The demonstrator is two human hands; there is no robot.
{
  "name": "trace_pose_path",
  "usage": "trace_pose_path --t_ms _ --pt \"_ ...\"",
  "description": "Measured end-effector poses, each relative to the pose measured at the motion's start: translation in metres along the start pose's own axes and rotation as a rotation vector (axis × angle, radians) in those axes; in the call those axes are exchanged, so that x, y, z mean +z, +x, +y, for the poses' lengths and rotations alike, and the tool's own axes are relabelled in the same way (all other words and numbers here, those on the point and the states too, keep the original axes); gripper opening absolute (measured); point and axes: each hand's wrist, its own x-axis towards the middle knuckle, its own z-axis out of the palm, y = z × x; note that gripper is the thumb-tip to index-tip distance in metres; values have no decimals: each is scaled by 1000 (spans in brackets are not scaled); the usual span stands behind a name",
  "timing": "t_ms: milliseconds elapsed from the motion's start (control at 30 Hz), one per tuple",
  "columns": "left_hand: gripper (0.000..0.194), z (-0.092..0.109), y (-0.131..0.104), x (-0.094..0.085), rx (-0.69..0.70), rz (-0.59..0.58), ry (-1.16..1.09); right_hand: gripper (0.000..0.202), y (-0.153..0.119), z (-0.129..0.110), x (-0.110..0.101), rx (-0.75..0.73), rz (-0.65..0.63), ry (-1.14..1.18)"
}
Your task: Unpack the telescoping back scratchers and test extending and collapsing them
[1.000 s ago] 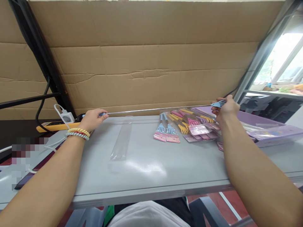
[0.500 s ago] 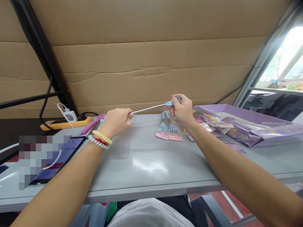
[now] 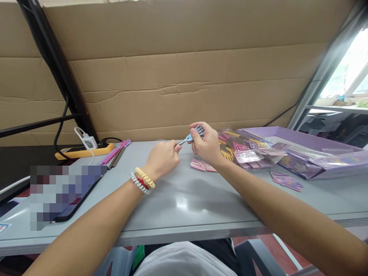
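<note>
Both hands have drawn together since the earlier frame, and the bright rod that spanned the table between them now shows only as a short stub; left hand [image 3: 164,161], closed in a fist around the lower end of the blue scratcher [image 3: 188,138], the grip itself hidden by my fingers; right hand [image 3: 207,142], pinching the hand-shaped head between thumb and fingers, its tines showing past my thumb. I hold one end in each hand, presumably so that push and pull run along the metal rod [image 3: 180,143] without bending it; the scratcher is raised above the table [image 3: 184,203], near its far edge and tilted up toward my right.

Just below my right hand, pink-carded packets [image 3: 198,165] lie partly covered; beyond my right wrist, a heap of bagged scratchers [image 3: 244,153] leans toward the purple tray [image 3: 313,140], probably kept on that side for easy reach; loose printed cards [image 3: 286,181] lie in front of the tray.

To my left, unbagged purple and brown scratchers [image 3: 115,154] lie side by side, seemingly set apart from the bagged ones; farther out, a yellow power strip [image 3: 83,152] carries a white charger [image 3: 90,142]; nearer me rests a phone [image 3: 73,209]; behind everything stands cardboard [image 3: 184,38].
</note>
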Motion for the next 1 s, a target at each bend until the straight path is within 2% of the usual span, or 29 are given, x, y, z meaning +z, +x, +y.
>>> trace_pose_path --t_ms 67,167,267,333,400,567,633,767,900,1000 --pt "27 2 1 4 3 17 -16 26 3 0 -2 16 -40 34" --pt "28 1 4 5 61 80 -94 43 13 1 -8 56 -88 209" --pt "24 0 6 4 98 144 -160 46 22 1 -15 114 11 365" --pt "23 0 6 5 69 99 -142 41 25 1 -18 154 110 419" --pt "26 1 5 7 34 24 -109 41 24 0 -18 205 127 494" --pt "21 8 3 19 40 -48 -168 42 11 -12 -8 291 -181 664" --pt "16 11 2 22 74 -35 -263 48 6 -18 -4 267 -236 683" --pt "12 19 -2 22 140 -37 -438 55 2 -24 -3 252 -210 728" --pt "41 25 -5 19 149 -121 -497 53 2 -27 -5 297 -152 773" --pt "44 26 -5 21 86 -116 -413 53 2 -27 -3 296 -123 790"
